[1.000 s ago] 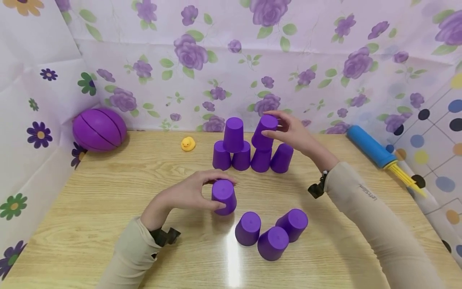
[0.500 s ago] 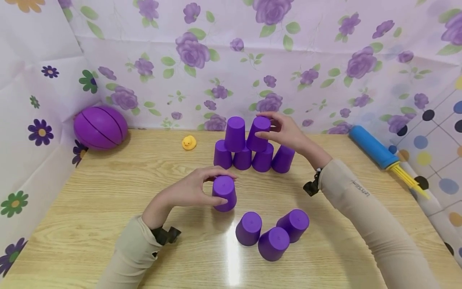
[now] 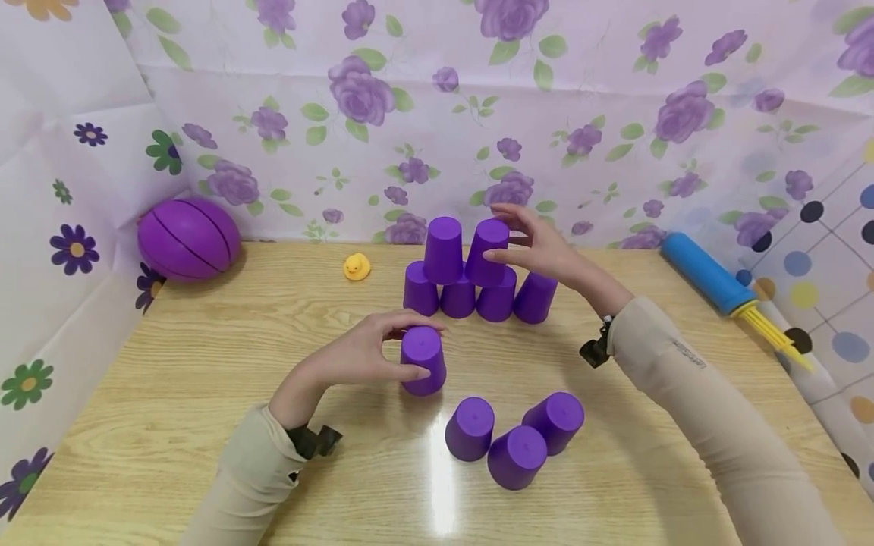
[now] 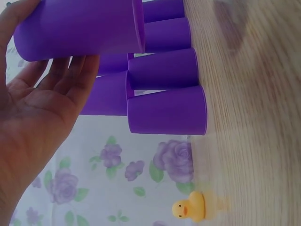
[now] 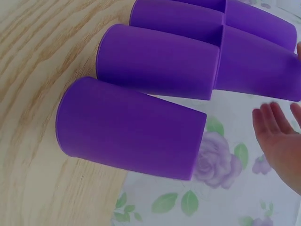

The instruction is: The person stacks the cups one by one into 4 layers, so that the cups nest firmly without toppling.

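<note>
My left hand (image 3: 358, 353) grips an upside-down purple cup (image 3: 421, 349), thumb at the near side and fingers behind; the left wrist view shows this held cup (image 4: 80, 28) raised off the table. At the back, a row of several inverted purple cups (image 3: 419, 290) carries two more. Of these, the upper left cup (image 3: 444, 250) stands untouched. Around the upper right cup (image 3: 486, 252) is my right hand (image 3: 542, 246), its fingers spread and loose. In the right wrist view those fingers (image 5: 270, 117) show a gap from the cup. The row's rightmost cup (image 3: 536, 297) has nothing on top.
Three inverted purple cups (image 3: 517, 457) stand close together at the table's front. A yellow toy duck (image 3: 356, 267) sits left of the stack. Further left is a purple ball (image 3: 190, 240); a blue and yellow hand pump (image 3: 710, 277) lies along the right edge.
The right hand has shifted left with its cup, which came to rest bridging two lower cups; its fingers have since spread from it. The left hand's cup moved slightly away from me.
</note>
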{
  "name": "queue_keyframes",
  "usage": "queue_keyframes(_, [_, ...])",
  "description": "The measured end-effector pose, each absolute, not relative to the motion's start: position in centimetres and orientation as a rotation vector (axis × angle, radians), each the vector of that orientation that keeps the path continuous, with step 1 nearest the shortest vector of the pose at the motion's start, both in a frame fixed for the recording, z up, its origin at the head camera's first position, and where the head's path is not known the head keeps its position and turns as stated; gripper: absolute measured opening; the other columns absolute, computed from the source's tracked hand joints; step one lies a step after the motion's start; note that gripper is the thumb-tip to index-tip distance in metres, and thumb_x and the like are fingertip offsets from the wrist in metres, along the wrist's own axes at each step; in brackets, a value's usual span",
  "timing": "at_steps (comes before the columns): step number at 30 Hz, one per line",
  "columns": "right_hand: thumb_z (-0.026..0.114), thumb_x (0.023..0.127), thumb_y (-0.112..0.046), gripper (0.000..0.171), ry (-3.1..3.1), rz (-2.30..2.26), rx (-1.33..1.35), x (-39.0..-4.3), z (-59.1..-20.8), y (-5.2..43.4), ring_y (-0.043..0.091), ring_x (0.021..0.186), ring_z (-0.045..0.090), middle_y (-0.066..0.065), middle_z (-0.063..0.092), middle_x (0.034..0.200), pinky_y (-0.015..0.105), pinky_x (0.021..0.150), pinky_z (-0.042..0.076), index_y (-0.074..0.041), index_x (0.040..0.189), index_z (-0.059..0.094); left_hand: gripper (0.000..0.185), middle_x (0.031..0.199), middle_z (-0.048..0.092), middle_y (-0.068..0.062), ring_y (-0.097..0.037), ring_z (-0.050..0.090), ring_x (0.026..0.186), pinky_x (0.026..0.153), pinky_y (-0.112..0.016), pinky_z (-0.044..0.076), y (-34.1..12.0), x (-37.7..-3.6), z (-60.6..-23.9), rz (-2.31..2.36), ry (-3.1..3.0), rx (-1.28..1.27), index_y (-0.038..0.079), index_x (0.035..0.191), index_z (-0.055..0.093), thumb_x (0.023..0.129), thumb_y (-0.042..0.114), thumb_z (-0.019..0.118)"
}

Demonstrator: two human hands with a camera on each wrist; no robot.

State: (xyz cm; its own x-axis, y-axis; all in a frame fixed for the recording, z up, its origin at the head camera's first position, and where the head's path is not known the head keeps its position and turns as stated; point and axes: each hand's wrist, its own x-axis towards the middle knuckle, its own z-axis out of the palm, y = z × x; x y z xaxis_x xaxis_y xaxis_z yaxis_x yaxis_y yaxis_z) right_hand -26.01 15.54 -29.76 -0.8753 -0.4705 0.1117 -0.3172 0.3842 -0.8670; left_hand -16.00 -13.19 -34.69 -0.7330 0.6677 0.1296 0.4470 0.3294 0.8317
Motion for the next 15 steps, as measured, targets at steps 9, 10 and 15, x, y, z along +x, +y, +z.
queue_keyframes(9, [0.069, 0.085, -0.017, 0.066, 2.657, -1.652, -0.725, -23.9, -32.1, 20.4, 0.018, 0.131, 0.037, 0.005, 0.041, 0.143, 0.04, 0.106, 0.035, -0.015, 0.143, 0.035, 0.057, 0.118, 0.061, 0.001, -0.014, 0.057, 0.107, 0.094, -0.032, 0.048, -12.2, -16.0, -34.5, 1.496, 2.342, 0.899, 0.015, 0.124, 0.059, 0.072, 0.017, 0.082])
queue_keyframes(10, [0.069, 0.086, -0.015, 0.064, 2.663, -1.656, -0.738, -23.3, -32.3, 20.9, 0.019, 0.131, 0.038, 0.006, 0.042, 0.142, 0.041, 0.106, 0.035, -0.013, 0.142, 0.037, 0.057, 0.118, 0.061, 0.002, -0.013, 0.058, 0.106, 0.093, -0.031, 0.048, -12.0, -15.9, -34.3, 1.514, 2.34, 0.902, 0.016, 0.124, 0.059, 0.072, 0.017, 0.082])
queue_keyframes(15, [0.068, 0.086, -0.01, 0.058, 2.668, -1.582, -0.784, -19.8, -33.5, 22.8, 0.02, 0.127, 0.043, 0.01, 0.048, 0.136, 0.039, 0.104, 0.038, -0.008, 0.138, 0.042, 0.059, 0.115, 0.061, -0.002, -0.014, 0.06, 0.101, 0.088, -0.028, 0.051, -10.5, -15.8, -32.1, 1.621, 2.354, 0.974, 0.014, 0.125, 0.059, 0.071, 0.014, 0.082])
